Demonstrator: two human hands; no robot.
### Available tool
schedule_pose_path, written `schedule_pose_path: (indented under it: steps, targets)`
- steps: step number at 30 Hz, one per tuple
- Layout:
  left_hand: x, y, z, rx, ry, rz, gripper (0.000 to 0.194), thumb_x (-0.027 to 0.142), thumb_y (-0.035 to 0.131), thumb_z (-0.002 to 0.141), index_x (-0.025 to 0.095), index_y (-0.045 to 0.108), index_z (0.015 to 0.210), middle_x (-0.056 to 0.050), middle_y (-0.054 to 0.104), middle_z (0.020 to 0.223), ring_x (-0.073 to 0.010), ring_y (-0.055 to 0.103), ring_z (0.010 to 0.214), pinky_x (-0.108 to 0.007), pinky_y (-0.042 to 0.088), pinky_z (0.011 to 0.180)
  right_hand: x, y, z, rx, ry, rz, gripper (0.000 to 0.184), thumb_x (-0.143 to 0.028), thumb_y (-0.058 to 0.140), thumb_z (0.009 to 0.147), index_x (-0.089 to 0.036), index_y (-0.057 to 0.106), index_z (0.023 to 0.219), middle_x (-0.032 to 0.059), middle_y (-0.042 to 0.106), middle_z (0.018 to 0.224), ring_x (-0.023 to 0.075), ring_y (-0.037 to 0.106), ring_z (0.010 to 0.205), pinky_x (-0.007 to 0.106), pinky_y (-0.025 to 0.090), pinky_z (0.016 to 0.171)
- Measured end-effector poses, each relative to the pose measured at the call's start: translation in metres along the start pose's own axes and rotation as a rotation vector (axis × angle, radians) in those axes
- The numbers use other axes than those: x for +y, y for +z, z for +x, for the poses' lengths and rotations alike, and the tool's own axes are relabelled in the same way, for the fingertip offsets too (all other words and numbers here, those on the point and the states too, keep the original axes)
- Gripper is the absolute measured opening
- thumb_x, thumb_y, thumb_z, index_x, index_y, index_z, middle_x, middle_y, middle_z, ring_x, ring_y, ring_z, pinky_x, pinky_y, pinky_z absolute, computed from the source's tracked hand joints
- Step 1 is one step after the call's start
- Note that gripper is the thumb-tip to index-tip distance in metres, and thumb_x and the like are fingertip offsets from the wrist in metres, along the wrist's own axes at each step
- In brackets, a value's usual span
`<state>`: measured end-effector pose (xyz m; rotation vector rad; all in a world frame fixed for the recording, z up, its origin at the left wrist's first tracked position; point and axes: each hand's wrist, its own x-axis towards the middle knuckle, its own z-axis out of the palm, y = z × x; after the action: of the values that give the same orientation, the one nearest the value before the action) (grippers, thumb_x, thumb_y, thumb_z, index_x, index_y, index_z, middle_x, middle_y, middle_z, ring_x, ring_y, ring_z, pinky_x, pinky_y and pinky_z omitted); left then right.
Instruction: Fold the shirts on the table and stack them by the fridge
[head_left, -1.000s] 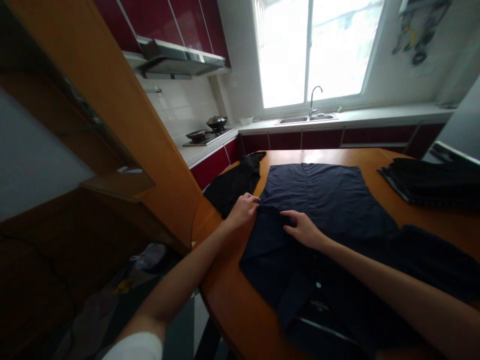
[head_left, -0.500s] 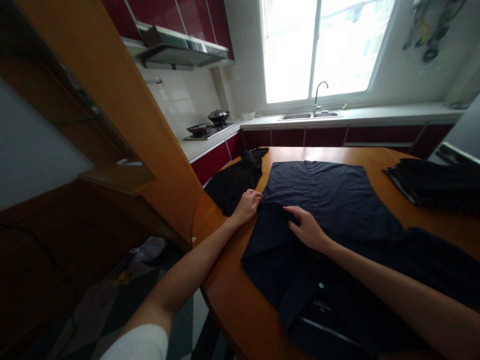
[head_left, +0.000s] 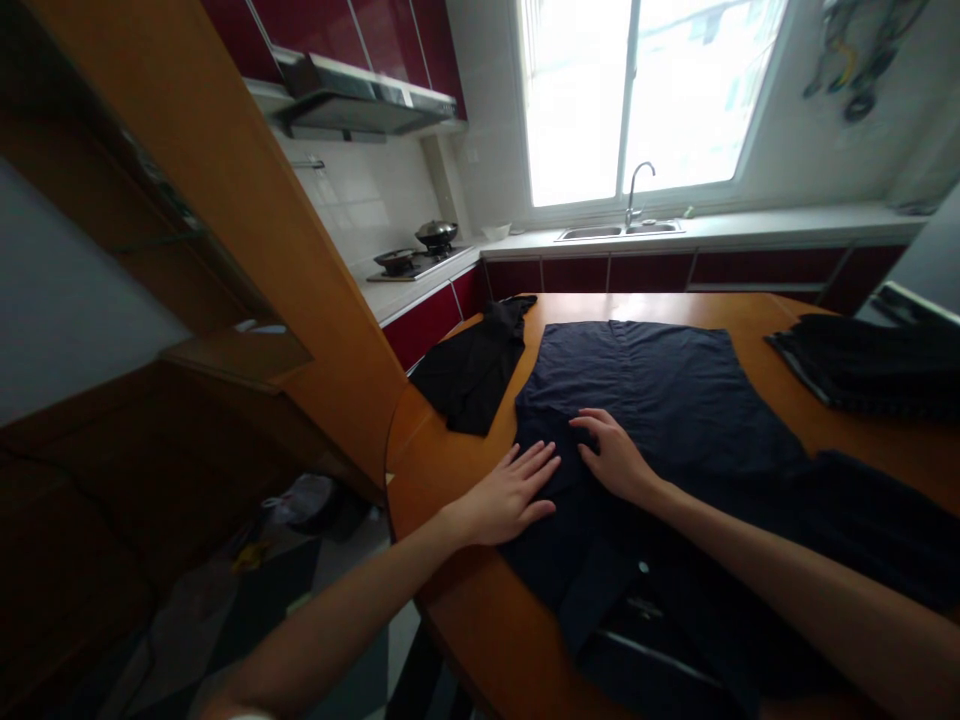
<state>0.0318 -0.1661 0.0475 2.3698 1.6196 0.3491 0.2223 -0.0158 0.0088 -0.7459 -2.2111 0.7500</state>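
A dark navy shirt (head_left: 660,400) lies spread on the wooden table (head_left: 442,480), its collar and a pale button toward me. On the shirt's left edge, over a folded-in part, my left hand (head_left: 512,497) rests flat with its fingers spread. My right hand (head_left: 613,455) touches the cloth just to the right of it, fingers bent and thumb apart, with no cloth visibly pinched. A sleeve (head_left: 885,510) stretches out to the right, partly behind my right forearm.
A crumpled black garment (head_left: 480,370) lies at the table's far left. Folded dark clothes (head_left: 877,365) are stacked at the right. A wooden partition (head_left: 322,250) rises at the left. Behind the table are a stove (head_left: 424,262) and a sink (head_left: 622,231).
My left hand has let go of the shirt's left edge, come nearer to me and flattened onto the cloth. My right hand has hardly moved.
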Motion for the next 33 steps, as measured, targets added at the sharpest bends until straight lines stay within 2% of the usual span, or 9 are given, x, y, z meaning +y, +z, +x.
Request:
schedule_pose_path:
  steps: [5, 9, 13, 17, 21, 23, 26, 29, 33]
  targets:
    - [-0.007, -0.015, -0.005, -0.105, 0.008, -0.032, 0.064, 0.047, 0.049, 0.102, 0.029, 0.027, 0.159, -0.007, 0.023, 0.165, -0.0261, 0.016, 0.154, -0.052, 0.012, 0.124, -0.002, 0.000, -0.001, -0.015, -0.033, -0.186, 0.039, -0.016, 0.055, 0.085, -0.017, 0.069, 0.122, 0.0140, 0.057, 0.140, 0.0291, 0.049, 0.131, 0.047, 0.040, 0.112]
    - [-0.033, -0.028, 0.022, 0.038, -0.080, 0.000, 0.053, 0.041, 0.035, 0.107, 0.026, 0.030, 0.158, -0.007, 0.029, 0.164, -0.0210, 0.021, 0.153, -0.047, 0.015, 0.124, -0.006, 0.000, -0.004, -0.121, -0.079, -0.345, 0.044, -0.021, 0.049, 0.092, -0.016, 0.063, 0.134, 0.0129, 0.046, 0.155, 0.0290, 0.038, 0.143, 0.049, 0.033, 0.117]
    - [-0.065, -0.015, 0.052, 0.060, -0.209, 0.118, 0.064, 0.049, 0.039, 0.104, 0.015, 0.029, 0.158, -0.016, 0.020, 0.165, -0.0268, 0.015, 0.154, -0.052, 0.012, 0.123, -0.009, 0.002, -0.007, -0.233, -0.103, -0.411, 0.050, -0.027, 0.042, 0.098, -0.013, 0.052, 0.145, 0.0139, 0.039, 0.159, 0.0274, 0.029, 0.150, 0.051, 0.024, 0.121]
    - [-0.080, -0.001, 0.059, 0.038, -0.223, 0.109, 0.069, 0.053, 0.037, 0.103, 0.014, 0.026, 0.158, -0.016, 0.016, 0.166, -0.0274, 0.013, 0.154, -0.051, 0.013, 0.123, -0.010, 0.002, -0.007, -0.275, -0.091, -0.427, 0.052, -0.028, 0.039, 0.100, -0.013, 0.048, 0.149, 0.0146, 0.036, 0.161, 0.0259, 0.027, 0.151, 0.049, 0.023, 0.122]
    - [-0.075, -0.007, 0.054, 0.308, -0.344, 0.082, 0.060, 0.034, 0.025, 0.105, 0.004, 0.025, 0.157, -0.020, 0.022, 0.164, -0.0240, 0.016, 0.154, -0.045, 0.020, 0.123, -0.010, 0.002, -0.007, -0.283, -0.091, -0.461, 0.054, -0.030, 0.038, 0.100, -0.013, 0.043, 0.152, 0.0142, 0.030, 0.163, 0.0260, 0.024, 0.152, 0.049, 0.022, 0.122]
    - [-0.066, -0.009, 0.052, 0.410, -0.324, 0.108, 0.057, 0.030, 0.023, 0.105, 0.005, 0.027, 0.157, -0.018, 0.024, 0.164, -0.0217, 0.017, 0.154, -0.042, 0.019, 0.124, -0.011, 0.002, -0.007, -0.290, -0.103, -0.470, 0.055, -0.030, 0.037, 0.100, -0.014, 0.040, 0.153, 0.0134, 0.028, 0.164, 0.0257, 0.022, 0.152, 0.050, 0.022, 0.122]
    - [-0.052, -0.003, 0.047, 0.262, -0.196, 0.153, 0.062, 0.044, 0.032, 0.105, 0.012, 0.028, 0.158, -0.014, 0.025, 0.165, -0.0233, 0.017, 0.154, -0.043, 0.018, 0.125, -0.010, 0.002, -0.008, -0.301, -0.117, -0.488, 0.056, -0.031, 0.035, 0.101, -0.014, 0.039, 0.154, 0.0130, 0.027, 0.164, 0.0258, 0.021, 0.153, 0.051, 0.021, 0.122]
    - [-0.045, 0.006, 0.042, 0.063, -0.190, 0.170, 0.074, 0.061, 0.037, 0.101, 0.016, 0.028, 0.158, -0.013, 0.022, 0.165, -0.0274, 0.015, 0.154, -0.047, 0.018, 0.124, -0.010, 0.003, -0.008, -0.314, -0.118, -0.504, 0.056, -0.032, 0.034, 0.101, -0.013, 0.040, 0.154, 0.0143, 0.029, 0.163, 0.0263, 0.023, 0.152, 0.051, 0.021, 0.122]
    - [-0.047, 0.010, 0.040, 0.026, -0.191, 0.184, 0.074, 0.065, 0.033, 0.101, 0.019, 0.025, 0.160, -0.010, 0.018, 0.167, -0.0268, 0.010, 0.155, -0.048, 0.015, 0.124, -0.010, 0.003, -0.008, -0.310, -0.105, -0.509, 0.056, -0.032, 0.036, 0.100, -0.014, 0.040, 0.154, 0.0144, 0.028, 0.164, 0.0267, 0.024, 0.152, 0.050, 0.022, 0.122]
